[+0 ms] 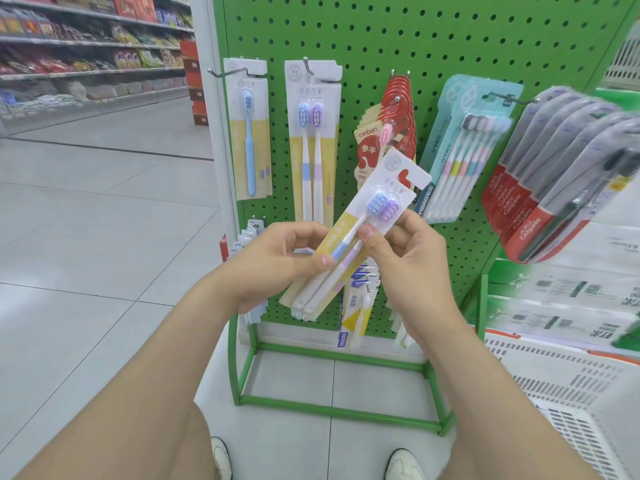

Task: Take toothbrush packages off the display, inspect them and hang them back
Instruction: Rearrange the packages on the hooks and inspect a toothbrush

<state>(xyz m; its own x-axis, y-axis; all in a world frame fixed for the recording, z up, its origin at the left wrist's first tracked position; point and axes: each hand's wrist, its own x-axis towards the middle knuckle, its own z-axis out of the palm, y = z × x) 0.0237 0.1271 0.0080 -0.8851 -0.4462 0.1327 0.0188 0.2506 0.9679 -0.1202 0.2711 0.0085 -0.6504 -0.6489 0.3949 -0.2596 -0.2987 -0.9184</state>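
The two-brush package (348,237) is matt white and yellow card under a clear, glossy plastic blister; the brush handles inside look like smooth plastic. The display board (381,46) is green painted metal, perforated, with a soft sheen, and its hooks (218,73) are bare shiny wire. The Colgate packs (554,174) at the board's right edge have glossy plastic fronts. The floor tiles (86,202) are polished and the basket (554,382) is white matt plastic

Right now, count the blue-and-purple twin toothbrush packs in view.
2. The held pack sits tilted between the left hand and right hand. The hung pack is on the pegboard, second hook from the left. Others may be stacked behind each.
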